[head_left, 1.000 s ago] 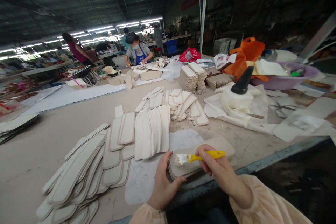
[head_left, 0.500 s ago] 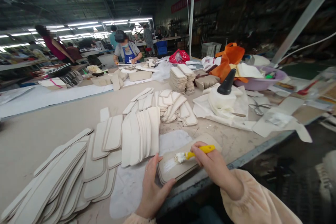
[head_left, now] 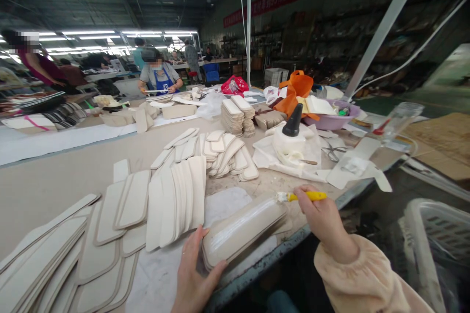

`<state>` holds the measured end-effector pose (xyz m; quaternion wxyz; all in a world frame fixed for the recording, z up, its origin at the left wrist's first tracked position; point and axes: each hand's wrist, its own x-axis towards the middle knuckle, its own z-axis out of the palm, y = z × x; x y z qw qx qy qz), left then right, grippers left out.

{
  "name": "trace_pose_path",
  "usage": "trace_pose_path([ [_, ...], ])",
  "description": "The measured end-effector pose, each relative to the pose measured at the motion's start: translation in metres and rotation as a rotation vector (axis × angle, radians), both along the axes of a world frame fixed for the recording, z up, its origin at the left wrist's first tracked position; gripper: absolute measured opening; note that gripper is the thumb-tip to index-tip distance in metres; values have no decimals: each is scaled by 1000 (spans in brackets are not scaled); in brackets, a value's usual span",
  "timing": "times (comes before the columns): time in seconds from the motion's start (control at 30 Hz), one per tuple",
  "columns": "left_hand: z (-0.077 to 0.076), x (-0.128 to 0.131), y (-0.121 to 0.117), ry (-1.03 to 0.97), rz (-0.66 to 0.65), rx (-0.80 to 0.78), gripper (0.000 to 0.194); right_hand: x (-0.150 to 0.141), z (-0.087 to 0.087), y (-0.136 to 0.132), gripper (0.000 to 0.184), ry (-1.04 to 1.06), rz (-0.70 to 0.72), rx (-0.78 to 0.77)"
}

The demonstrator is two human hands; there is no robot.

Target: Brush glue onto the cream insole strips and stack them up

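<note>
My right hand (head_left: pixel 323 217) is closed around the yellow handle of a brush (head_left: pixel 306 196). Its white-coated bristles touch the far end of a long beige panel (head_left: pixel 244 227) with rounded corners. A wet, shiny white film lies along the panel's top, and other panels seem stacked under it. At the near left end, my left hand (head_left: pixel 198 266) grips the panel between thumb and fingers, one at each edge. Just left of it, a fanned row of cream panels (head_left: pixel 178 200) leans on the table. A white tub (head_left: pixel 290 144) with a black cone on it stands beyond the brush.
More cut panels (head_left: pixel 99 234) spread over the table's left side, and neat stacks (head_left: pixel 232 116) stand farther back. Scissors (head_left: pixel 333 151) and a purple basin (head_left: pixel 336 115) are at the right. The metal table edge (head_left: pixel 264 264) runs close by. A co-worker (head_left: pixel 161 78) works across the table.
The brush has slid along the panel from near my left hand to the far right end, leaving a wider wet film. My left hand stays at the near end. The view has turned right.
</note>
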<state>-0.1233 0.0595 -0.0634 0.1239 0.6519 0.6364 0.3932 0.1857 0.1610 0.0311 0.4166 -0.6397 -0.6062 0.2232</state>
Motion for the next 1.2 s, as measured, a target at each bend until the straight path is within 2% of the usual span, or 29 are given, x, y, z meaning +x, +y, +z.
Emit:
trace_pose_path([
  [0.1, -1, 0, -1, -32, -3, 0, 86, -20, 5, -16, 32, 250, 80, -22],
  [0.17, 0, 0, -2, -53, -14, -3, 88, -42, 6, -28, 32, 448, 225, -130],
  [0.23, 2, 1, -2, -63, -31, -9, 91, -66, 4, -38, 31, 552, 373, -246],
  [0.33, 4, 1, -2, -60, -46, -10, 93, -95, -2, -47, 31, 551, 527, -341],
  [0.43, 5, 2, -2, -57, -50, -9, 94, -109, -9, -49, 32, 478, 593, -369],
  [0.53, 6, 2, -3, -44, -61, -3, 92, -106, -10, -44, 29, 404, 572, -369],
  [0.67, 7, 2, -3, -15, -40, -10, 91, -82, -6, -33, 29, 283, 507, -343],
  [0.97, 3, 0, -2, 27, -9, -17, 90, -16, -6, -3, 29, 127, 204, -259],
  [1.07, 2, 0, -1, 37, 2, -16, 90, -5, -6, 3, 30, 62, 121, -202],
  [1.2, -1, -2, -2, 60, 2, -11, 89, 6, -5, 3, 29, -41, 66, -50],
])
